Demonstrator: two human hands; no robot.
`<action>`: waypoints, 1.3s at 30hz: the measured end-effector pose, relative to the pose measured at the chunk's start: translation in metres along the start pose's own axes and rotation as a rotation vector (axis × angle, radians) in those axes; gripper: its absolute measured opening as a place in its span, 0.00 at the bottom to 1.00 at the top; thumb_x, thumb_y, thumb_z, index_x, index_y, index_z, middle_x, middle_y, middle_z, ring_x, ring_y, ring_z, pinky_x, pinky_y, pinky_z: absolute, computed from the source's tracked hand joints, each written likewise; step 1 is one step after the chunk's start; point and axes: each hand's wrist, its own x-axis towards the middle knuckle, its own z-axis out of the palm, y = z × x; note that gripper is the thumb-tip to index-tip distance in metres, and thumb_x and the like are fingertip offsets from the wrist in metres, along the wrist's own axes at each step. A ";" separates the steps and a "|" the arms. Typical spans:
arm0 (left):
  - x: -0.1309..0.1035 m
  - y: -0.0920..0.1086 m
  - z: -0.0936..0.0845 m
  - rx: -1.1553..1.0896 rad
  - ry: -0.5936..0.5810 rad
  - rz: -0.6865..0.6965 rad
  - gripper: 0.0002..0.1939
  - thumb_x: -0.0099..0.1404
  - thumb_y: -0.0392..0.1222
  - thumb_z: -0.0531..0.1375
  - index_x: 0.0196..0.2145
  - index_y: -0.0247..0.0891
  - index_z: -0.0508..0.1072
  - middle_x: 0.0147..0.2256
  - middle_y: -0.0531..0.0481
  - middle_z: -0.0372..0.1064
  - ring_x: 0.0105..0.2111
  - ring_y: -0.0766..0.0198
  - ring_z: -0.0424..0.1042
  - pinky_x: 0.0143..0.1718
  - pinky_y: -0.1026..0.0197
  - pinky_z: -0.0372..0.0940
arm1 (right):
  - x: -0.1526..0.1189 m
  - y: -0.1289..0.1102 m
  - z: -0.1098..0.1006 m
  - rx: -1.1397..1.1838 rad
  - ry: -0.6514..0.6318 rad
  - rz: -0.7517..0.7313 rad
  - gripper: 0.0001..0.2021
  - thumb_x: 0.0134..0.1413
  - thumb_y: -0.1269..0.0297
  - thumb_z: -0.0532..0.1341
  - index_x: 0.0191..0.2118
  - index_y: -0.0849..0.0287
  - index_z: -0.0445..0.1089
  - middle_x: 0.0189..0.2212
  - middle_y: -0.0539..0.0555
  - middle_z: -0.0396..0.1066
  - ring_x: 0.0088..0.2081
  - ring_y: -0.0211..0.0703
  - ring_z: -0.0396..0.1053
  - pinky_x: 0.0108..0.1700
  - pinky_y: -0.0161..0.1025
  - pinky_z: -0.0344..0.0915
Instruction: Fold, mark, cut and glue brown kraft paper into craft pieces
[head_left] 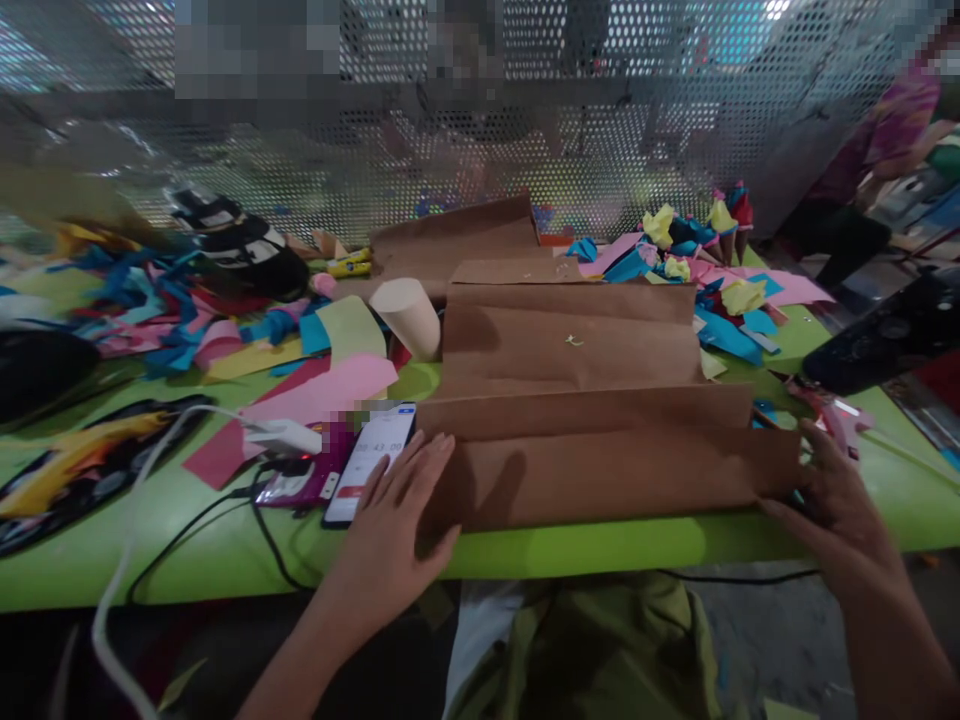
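A long brown paper sheet (622,475) with fold lines lies along the front edge of the green table. At its left end is my left hand (401,515), fingers stretched out and thumb apart, partly over a lit phone (375,455) that shows a timer. My right hand (844,510) holds the sheet's right end, with the thumb low and the fingers curled round the edge; some fingertips are hidden. Behind lie more brown paper pieces (566,345), creased and overlapping. A pale paper cylinder (411,318) leans beside them.
Cut coloured paper (225,340) is heaped at the left, near a black-and-white bag (240,245). Paper flowers (697,235) lie at the back right. A pink glue gun (844,420) and dark bottle (885,330) stand right. Charging cables (142,520) cross the left. Behind rises perforated metal (487,130).
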 end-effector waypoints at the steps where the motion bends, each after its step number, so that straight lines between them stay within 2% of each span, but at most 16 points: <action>1: -0.001 0.000 -0.004 -0.015 0.013 -0.007 0.45 0.67 0.42 0.60 0.73 0.43 0.40 0.68 0.38 0.56 0.69 0.43 0.54 0.68 0.35 0.52 | -0.004 0.005 -0.004 0.106 -0.029 0.069 0.38 0.50 0.56 0.72 0.66 0.45 0.61 0.50 0.58 0.76 0.51 0.57 0.76 0.49 0.47 0.75; 2: -0.002 0.001 -0.008 -0.026 0.031 -0.015 0.45 0.67 0.45 0.61 0.73 0.44 0.41 0.66 0.37 0.58 0.68 0.43 0.56 0.67 0.35 0.54 | -0.008 0.010 -0.008 0.193 -0.061 0.123 0.37 0.49 0.57 0.73 0.65 0.44 0.63 0.48 0.57 0.76 0.48 0.56 0.77 0.46 0.46 0.76; 4: -0.006 0.001 -0.015 -0.044 0.080 -0.035 0.45 0.66 0.46 0.63 0.73 0.45 0.44 0.65 0.37 0.58 0.66 0.42 0.59 0.66 0.35 0.57 | -0.013 0.020 -0.016 0.258 -0.104 0.153 0.27 0.47 0.59 0.74 0.55 0.45 0.72 0.45 0.57 0.78 0.44 0.56 0.78 0.44 0.45 0.77; 7: -0.013 0.002 -0.022 -0.076 0.153 -0.027 0.47 0.65 0.45 0.65 0.73 0.49 0.44 0.68 0.37 0.51 0.67 0.41 0.56 0.65 0.35 0.59 | -0.011 0.026 -0.025 0.196 -0.173 -0.005 0.12 0.49 0.52 0.72 0.38 0.50 0.80 0.38 0.58 0.79 0.47 0.62 0.76 0.49 0.51 0.74; 9: -0.018 0.003 -0.025 -0.092 0.192 -0.021 0.48 0.65 0.44 0.66 0.73 0.52 0.42 0.71 0.39 0.45 0.69 0.42 0.53 0.67 0.35 0.57 | -0.004 0.022 -0.028 0.155 -0.243 -0.147 0.14 0.54 0.47 0.68 0.29 0.52 0.79 0.35 0.60 0.78 0.52 0.65 0.73 0.54 0.54 0.69; 12: -0.024 0.003 -0.028 -0.139 0.256 -0.038 0.51 0.64 0.41 0.67 0.73 0.55 0.39 0.73 0.43 0.43 0.71 0.43 0.51 0.68 0.35 0.54 | 0.007 0.012 -0.027 0.112 -0.323 -0.287 0.20 0.59 0.44 0.64 0.23 0.52 0.77 0.30 0.59 0.76 0.49 0.62 0.74 0.54 0.53 0.68; 14: -0.030 -0.001 -0.027 -0.203 0.278 -0.070 0.54 0.63 0.40 0.67 0.74 0.54 0.35 0.73 0.43 0.41 0.71 0.43 0.50 0.68 0.34 0.53 | 0.010 0.005 -0.025 0.062 -0.373 -0.325 0.19 0.58 0.45 0.65 0.24 0.51 0.78 0.31 0.58 0.77 0.48 0.59 0.74 0.52 0.50 0.70; 16: -0.038 -0.008 -0.025 -0.257 0.230 -0.125 0.52 0.63 0.39 0.65 0.74 0.52 0.37 0.72 0.43 0.46 0.70 0.44 0.53 0.69 0.34 0.52 | 0.010 -0.001 -0.024 0.023 -0.406 -0.296 0.17 0.58 0.47 0.66 0.24 0.51 0.78 0.33 0.58 0.77 0.49 0.57 0.74 0.52 0.49 0.70; 19: -0.049 -0.021 -0.018 -0.315 0.042 -0.122 0.36 0.65 0.36 0.60 0.68 0.54 0.57 0.63 0.49 0.66 0.64 0.50 0.65 0.67 0.39 0.58 | 0.008 -0.007 -0.022 0.005 -0.410 -0.233 0.16 0.59 0.46 0.66 0.27 0.50 0.77 0.37 0.57 0.77 0.50 0.58 0.73 0.51 0.50 0.70; 21: -0.054 -0.028 -0.012 -0.345 -0.057 -0.060 0.28 0.65 0.34 0.57 0.60 0.56 0.68 0.56 0.53 0.74 0.58 0.54 0.71 0.64 0.44 0.63 | 0.009 -0.008 -0.021 -0.002 -0.421 -0.236 0.15 0.58 0.44 0.65 0.30 0.48 0.78 0.37 0.56 0.78 0.49 0.57 0.74 0.50 0.50 0.71; 23: -0.053 -0.030 -0.007 -0.367 -0.086 -0.041 0.22 0.66 0.34 0.56 0.54 0.55 0.73 0.52 0.54 0.78 0.55 0.55 0.74 0.61 0.46 0.66 | 0.011 -0.007 -0.021 -0.027 -0.454 -0.228 0.16 0.58 0.41 0.64 0.34 0.46 0.80 0.40 0.56 0.79 0.50 0.58 0.74 0.51 0.51 0.72; 27: -0.043 -0.026 -0.008 -0.452 -0.124 -0.172 0.15 0.68 0.41 0.57 0.49 0.49 0.78 0.46 0.51 0.80 0.50 0.56 0.78 0.53 0.53 0.72 | 0.016 -0.009 -0.027 -0.079 -0.568 -0.241 0.20 0.57 0.38 0.63 0.42 0.45 0.81 0.45 0.57 0.80 0.56 0.61 0.72 0.56 0.54 0.70; 30: -0.033 -0.020 -0.012 -0.512 -0.153 -0.282 0.13 0.68 0.48 0.58 0.47 0.47 0.78 0.44 0.51 0.81 0.44 0.58 0.80 0.46 0.59 0.74 | 0.013 -0.016 -0.031 -0.039 -0.599 -0.240 0.18 0.62 0.44 0.61 0.47 0.46 0.80 0.49 0.57 0.79 0.60 0.60 0.69 0.58 0.52 0.69; 33: -0.024 -0.014 -0.013 -0.408 -0.076 -0.404 0.13 0.66 0.53 0.59 0.40 0.45 0.78 0.38 0.52 0.81 0.38 0.57 0.80 0.40 0.60 0.74 | 0.006 -0.017 -0.029 -0.022 -0.489 -0.175 0.11 0.64 0.55 0.63 0.45 0.48 0.81 0.49 0.56 0.80 0.58 0.56 0.70 0.56 0.47 0.70; 36: -0.014 -0.009 -0.010 -0.324 -0.024 -0.453 0.14 0.67 0.55 0.57 0.38 0.44 0.76 0.35 0.52 0.80 0.34 0.58 0.80 0.35 0.61 0.72 | 0.000 -0.010 -0.021 -0.100 -0.320 -0.087 0.10 0.62 0.54 0.64 0.43 0.49 0.81 0.49 0.56 0.79 0.52 0.55 0.74 0.52 0.45 0.71; 39: -0.004 -0.003 -0.002 -0.220 -0.004 -0.422 0.14 0.71 0.53 0.53 0.40 0.43 0.74 0.34 0.52 0.80 0.33 0.58 0.79 0.34 0.60 0.69 | -0.002 -0.003 -0.013 -0.146 -0.228 -0.078 0.10 0.61 0.54 0.65 0.42 0.51 0.80 0.45 0.55 0.79 0.47 0.53 0.75 0.49 0.44 0.71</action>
